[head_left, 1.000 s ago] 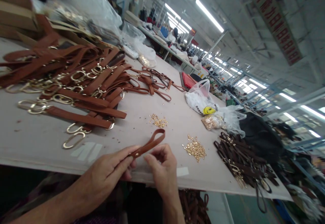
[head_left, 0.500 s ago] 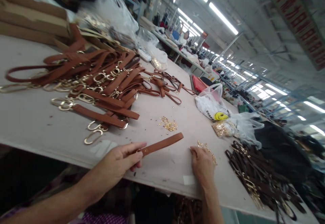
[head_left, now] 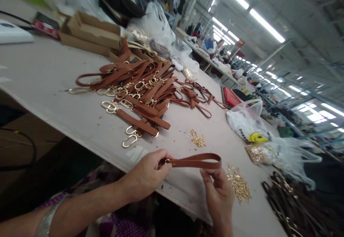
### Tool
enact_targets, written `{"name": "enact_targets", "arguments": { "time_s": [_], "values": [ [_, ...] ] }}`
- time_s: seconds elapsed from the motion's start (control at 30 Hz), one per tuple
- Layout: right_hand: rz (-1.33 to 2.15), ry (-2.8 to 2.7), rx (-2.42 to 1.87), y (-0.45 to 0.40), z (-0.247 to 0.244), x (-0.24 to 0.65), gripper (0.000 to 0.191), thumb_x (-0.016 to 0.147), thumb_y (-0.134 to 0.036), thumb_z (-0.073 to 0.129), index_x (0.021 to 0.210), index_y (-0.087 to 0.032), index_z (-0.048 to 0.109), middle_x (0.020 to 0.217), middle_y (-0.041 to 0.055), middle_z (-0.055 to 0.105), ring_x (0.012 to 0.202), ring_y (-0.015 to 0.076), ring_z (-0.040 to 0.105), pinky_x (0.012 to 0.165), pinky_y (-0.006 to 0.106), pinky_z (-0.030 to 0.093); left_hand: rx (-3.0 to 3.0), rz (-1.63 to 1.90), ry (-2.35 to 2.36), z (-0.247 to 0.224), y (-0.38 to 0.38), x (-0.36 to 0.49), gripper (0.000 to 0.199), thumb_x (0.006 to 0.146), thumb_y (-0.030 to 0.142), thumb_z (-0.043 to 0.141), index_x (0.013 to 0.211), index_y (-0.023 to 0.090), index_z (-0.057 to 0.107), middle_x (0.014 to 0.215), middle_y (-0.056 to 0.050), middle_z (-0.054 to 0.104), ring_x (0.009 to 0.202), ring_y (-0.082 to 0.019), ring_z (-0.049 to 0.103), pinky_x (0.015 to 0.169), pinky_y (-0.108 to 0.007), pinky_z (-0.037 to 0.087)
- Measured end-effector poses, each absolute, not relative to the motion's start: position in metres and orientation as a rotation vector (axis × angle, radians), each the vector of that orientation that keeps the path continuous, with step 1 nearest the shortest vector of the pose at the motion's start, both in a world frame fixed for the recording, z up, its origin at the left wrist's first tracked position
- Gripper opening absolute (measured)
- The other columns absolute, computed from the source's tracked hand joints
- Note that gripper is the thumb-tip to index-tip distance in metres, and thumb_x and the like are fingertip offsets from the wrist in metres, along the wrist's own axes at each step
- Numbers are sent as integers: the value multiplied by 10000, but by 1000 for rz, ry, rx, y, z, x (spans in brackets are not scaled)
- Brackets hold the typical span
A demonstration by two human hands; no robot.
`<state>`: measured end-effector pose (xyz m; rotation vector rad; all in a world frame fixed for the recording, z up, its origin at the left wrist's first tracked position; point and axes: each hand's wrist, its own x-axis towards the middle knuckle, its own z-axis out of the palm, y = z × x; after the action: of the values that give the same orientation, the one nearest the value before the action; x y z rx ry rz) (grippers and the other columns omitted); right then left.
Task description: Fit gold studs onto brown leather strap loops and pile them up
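A brown leather strap [head_left: 197,160], folded into a loop, is held over the table near its front edge. My left hand [head_left: 152,174] pinches its riveted left end between thumb and fingers. Below the rounded right end of the loop is my right hand [head_left: 219,190], its thumb and fingertips pressed together; what they hold, if anything, is too small to make out. Small gold rivets [head_left: 240,187] lie just right of that hand, and another little pile of gold pieces [head_left: 198,139] sits behind the strap.
Brown straps with gold clasps [head_left: 145,101] are heaped at the left on the table [head_left: 61,111], cardboard boxes [head_left: 94,33] behind them. Plastic bags [head_left: 244,119] stand at right, near dark straps [head_left: 292,201].
The view has swung left. My right hand has come off the rivets up to the loop's end. The strap now lies more level, its loop opened wider.
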<state>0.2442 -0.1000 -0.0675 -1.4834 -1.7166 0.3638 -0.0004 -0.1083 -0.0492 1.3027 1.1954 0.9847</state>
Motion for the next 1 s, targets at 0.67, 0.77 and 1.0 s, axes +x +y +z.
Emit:
{"name": "enact_targets", "arguments": {
  "time_s": [0.67,0.77,1.0],
  "values": [
    [44,-1892,-1037,-117,-77,145,235,881,-35,558,918,-257,623,952,1,742,911,152,689,827,293,525,1627,1220,1343,-62,-112,-2,174,862,103,455,862,184,609,841,-28,631,803,-177,592,690,-273,435],
    [27,-1929,-1018,-118,-76,147,240,876,-23,566,906,-255,619,944,0,744,908,153,683,830,299,517,1661,1223,1286,-64,-112,-4,185,875,87,454,887,173,617,864,-31,623,824,-171,591,716,-273,431],
    [135,-1683,-1181,-122,-82,146,83,871,-163,654,895,-236,625,899,15,723,877,153,686,791,268,527,1748,1229,1160,-65,-115,-6,213,897,88,434,927,158,632,864,-40,598,826,-174,572,740,-286,433]
  ]
}}
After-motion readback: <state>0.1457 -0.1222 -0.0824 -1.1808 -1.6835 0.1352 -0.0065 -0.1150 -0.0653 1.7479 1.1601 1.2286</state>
